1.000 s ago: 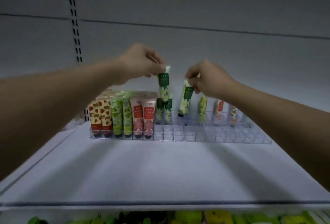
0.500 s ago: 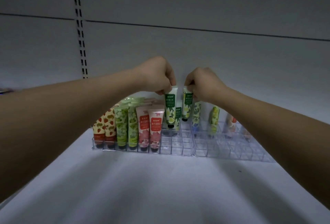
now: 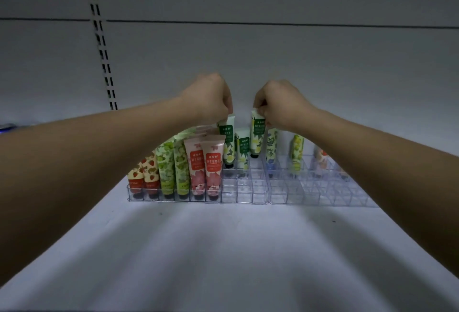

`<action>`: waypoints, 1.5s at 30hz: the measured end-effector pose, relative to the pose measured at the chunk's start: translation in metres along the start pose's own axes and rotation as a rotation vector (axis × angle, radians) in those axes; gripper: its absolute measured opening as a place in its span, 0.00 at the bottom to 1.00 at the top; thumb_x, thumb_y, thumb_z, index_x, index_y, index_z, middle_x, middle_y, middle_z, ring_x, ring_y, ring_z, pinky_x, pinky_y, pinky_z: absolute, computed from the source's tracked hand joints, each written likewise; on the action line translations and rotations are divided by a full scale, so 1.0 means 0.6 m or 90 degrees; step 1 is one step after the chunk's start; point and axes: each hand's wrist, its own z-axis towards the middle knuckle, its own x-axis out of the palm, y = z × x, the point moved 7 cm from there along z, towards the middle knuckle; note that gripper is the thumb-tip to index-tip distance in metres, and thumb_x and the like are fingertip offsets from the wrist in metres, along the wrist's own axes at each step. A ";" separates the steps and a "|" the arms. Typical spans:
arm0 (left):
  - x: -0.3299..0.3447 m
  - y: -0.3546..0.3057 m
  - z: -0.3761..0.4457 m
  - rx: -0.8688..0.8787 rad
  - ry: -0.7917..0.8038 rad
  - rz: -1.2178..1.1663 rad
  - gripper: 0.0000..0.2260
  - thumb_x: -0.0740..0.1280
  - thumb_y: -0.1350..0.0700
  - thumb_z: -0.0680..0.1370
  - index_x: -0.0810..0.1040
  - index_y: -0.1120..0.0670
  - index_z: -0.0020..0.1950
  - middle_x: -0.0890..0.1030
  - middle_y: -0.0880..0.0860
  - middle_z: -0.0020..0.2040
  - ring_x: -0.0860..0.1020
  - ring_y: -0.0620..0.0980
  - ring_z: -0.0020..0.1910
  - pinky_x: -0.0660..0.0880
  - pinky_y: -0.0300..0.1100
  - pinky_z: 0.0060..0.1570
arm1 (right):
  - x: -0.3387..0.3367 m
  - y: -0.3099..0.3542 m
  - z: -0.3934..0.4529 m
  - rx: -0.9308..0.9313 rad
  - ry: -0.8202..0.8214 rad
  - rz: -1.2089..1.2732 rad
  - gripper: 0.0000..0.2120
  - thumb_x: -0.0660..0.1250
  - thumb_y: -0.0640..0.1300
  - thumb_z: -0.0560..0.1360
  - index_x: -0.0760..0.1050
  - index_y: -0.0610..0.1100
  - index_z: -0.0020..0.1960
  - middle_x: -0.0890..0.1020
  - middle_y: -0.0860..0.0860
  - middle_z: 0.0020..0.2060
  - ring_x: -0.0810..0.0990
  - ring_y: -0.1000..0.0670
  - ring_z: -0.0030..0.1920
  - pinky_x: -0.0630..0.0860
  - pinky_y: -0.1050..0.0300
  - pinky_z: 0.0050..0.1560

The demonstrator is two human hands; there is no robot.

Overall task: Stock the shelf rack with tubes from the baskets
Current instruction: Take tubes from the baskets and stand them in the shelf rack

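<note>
Green-labelled tubes [image 3: 228, 141]; writing illegible

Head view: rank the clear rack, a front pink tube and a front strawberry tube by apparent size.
1. Clear rack
2. Pink tube
3. Strawberry tube, partly hidden by the arm, so its rank is unsure.

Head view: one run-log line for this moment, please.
left hand: holds green-labelled white tube | right hand: holds matching tube | both over clear plastic rack

Tubes [image 3: 173, 170] fill the rack's [image 3: 258, 196] left cells; front right cells sit bare, a few tubes [image 3: 296, 152] apparently behind.
</note>
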 end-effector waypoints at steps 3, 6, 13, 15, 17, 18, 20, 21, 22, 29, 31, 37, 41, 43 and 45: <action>-0.004 0.007 0.000 -0.006 0.001 -0.010 0.06 0.71 0.66 0.73 0.82 0.54 0.44 0.78 0.47 0.37 0.76 0.41 0.36 0.67 0.31 0.31 | 0.002 -0.005 0.001 -0.007 -0.012 0.001 0.11 0.63 0.31 0.77 0.81 0.36 0.56 0.82 0.38 0.53 0.82 0.40 0.50 0.78 0.47 0.55; -0.004 0.010 -0.001 -0.006 -0.004 -0.015 0.06 0.71 0.65 0.73 0.82 0.54 0.44 0.79 0.47 0.38 0.76 0.41 0.36 0.68 0.32 0.32 | 0.007 -0.003 0.004 -0.012 -0.021 -0.013 0.12 0.64 0.30 0.77 0.81 0.37 0.56 0.82 0.39 0.52 0.81 0.40 0.50 0.78 0.49 0.55; -0.006 0.015 0.001 -0.016 -0.024 -0.014 0.06 0.72 0.65 0.73 0.82 0.54 0.44 0.78 0.46 0.37 0.77 0.42 0.37 0.69 0.31 0.32 | 0.047 -0.009 -0.014 0.004 0.018 -0.011 0.12 0.64 0.31 0.77 0.81 0.39 0.56 0.83 0.41 0.52 0.81 0.43 0.52 0.77 0.49 0.58; -0.008 0.017 0.001 -0.021 -0.032 -0.012 0.06 0.72 0.65 0.73 0.82 0.54 0.45 0.78 0.46 0.37 0.77 0.42 0.38 0.70 0.32 0.33 | 0.071 -0.011 -0.027 0.014 0.046 -0.035 0.12 0.64 0.30 0.76 0.82 0.40 0.54 0.82 0.41 0.52 0.80 0.42 0.51 0.78 0.48 0.57; -0.008 0.016 -0.003 -0.025 -0.032 -0.007 0.06 0.72 0.64 0.73 0.83 0.55 0.45 0.78 0.46 0.37 0.78 0.43 0.38 0.72 0.34 0.35 | 0.077 -0.011 -0.032 0.022 0.047 -0.057 0.12 0.64 0.30 0.76 0.82 0.39 0.54 0.80 0.42 0.52 0.79 0.42 0.50 0.78 0.47 0.54; -0.009 0.015 -0.005 -0.027 -0.031 -0.006 0.06 0.72 0.64 0.73 0.83 0.54 0.45 0.78 0.46 0.37 0.78 0.43 0.38 0.72 0.34 0.35 | 0.071 -0.007 -0.035 0.018 0.028 -0.058 0.10 0.64 0.31 0.77 0.81 0.39 0.54 0.78 0.43 0.52 0.79 0.42 0.50 0.78 0.47 0.53; -0.011 0.009 -0.007 -0.023 -0.034 -0.003 0.06 0.72 0.64 0.73 0.82 0.53 0.43 0.78 0.46 0.37 0.78 0.43 0.38 0.71 0.34 0.34 | 0.051 0.007 -0.051 0.002 -0.035 -0.021 0.09 0.62 0.36 0.79 0.76 0.38 0.58 0.75 0.44 0.53 0.78 0.43 0.48 0.78 0.46 0.51; -0.012 0.005 -0.008 -0.021 -0.036 0.001 0.06 0.72 0.64 0.73 0.81 0.53 0.42 0.78 0.47 0.38 0.78 0.43 0.38 0.70 0.33 0.34 | 0.042 0.015 -0.067 -0.002 -0.054 0.019 0.10 0.61 0.39 0.79 0.72 0.39 0.60 0.75 0.46 0.52 0.78 0.44 0.47 0.79 0.45 0.49; -0.013 0.001 -0.009 -0.021 -0.038 0.008 0.06 0.73 0.64 0.73 0.82 0.54 0.43 0.80 0.48 0.39 0.78 0.43 0.38 0.70 0.33 0.34 | 0.038 0.023 -0.086 -0.002 -0.051 0.063 0.08 0.60 0.40 0.80 0.69 0.42 0.59 0.75 0.47 0.49 0.77 0.46 0.44 0.79 0.45 0.46; 0.006 -0.026 -0.018 0.000 -0.042 0.060 0.05 0.71 0.65 0.74 0.84 0.57 0.47 0.83 0.55 0.47 0.81 0.50 0.45 0.78 0.42 0.50 | 0.112 0.059 -0.254 -0.067 0.280 0.148 0.15 0.58 0.59 0.79 0.70 0.53 0.60 0.75 0.54 0.58 0.74 0.51 0.57 0.74 0.50 0.58; 0.013 -0.030 -0.021 -0.005 -0.031 0.080 0.05 0.70 0.64 0.75 0.84 0.57 0.48 0.83 0.56 0.48 0.81 0.52 0.47 0.79 0.44 0.52 | 0.139 0.060 -0.303 -0.087 0.367 0.133 0.24 0.53 0.65 0.78 0.62 0.58 0.72 0.66 0.56 0.71 0.64 0.52 0.70 0.63 0.50 0.70; 0.034 -0.036 -0.010 -0.035 -0.017 0.101 0.06 0.71 0.66 0.74 0.83 0.60 0.50 0.83 0.58 0.50 0.81 0.54 0.46 0.78 0.44 0.50 | 0.160 0.052 -0.345 -0.056 0.342 0.105 0.28 0.46 0.66 0.79 0.50 0.62 0.77 0.49 0.61 0.78 0.45 0.58 0.77 0.42 0.53 0.76; 0.060 -0.024 -0.007 -0.059 0.024 0.160 0.07 0.69 0.68 0.74 0.82 0.61 0.50 0.83 0.58 0.47 0.81 0.55 0.46 0.80 0.47 0.50 | 0.161 0.049 -0.343 -0.058 0.339 0.117 0.28 0.47 0.67 0.79 0.52 0.61 0.77 0.50 0.60 0.78 0.47 0.56 0.78 0.43 0.52 0.77; 0.065 -0.022 -0.006 -0.063 0.036 0.178 0.06 0.68 0.68 0.74 0.81 0.61 0.48 0.82 0.57 0.44 0.80 0.55 0.43 0.80 0.48 0.46 | 0.161 0.050 -0.341 -0.063 0.334 0.125 0.28 0.48 0.67 0.79 0.53 0.61 0.77 0.52 0.60 0.78 0.48 0.56 0.77 0.45 0.51 0.76; 0.066 -0.025 -0.007 -0.066 0.045 0.192 0.02 0.67 0.66 0.75 0.79 0.61 0.45 0.80 0.56 0.38 0.78 0.53 0.37 0.78 0.47 0.38 | 0.159 0.051 -0.338 -0.065 0.324 0.130 0.28 0.49 0.67 0.79 0.54 0.61 0.76 0.53 0.60 0.78 0.49 0.56 0.77 0.46 0.51 0.75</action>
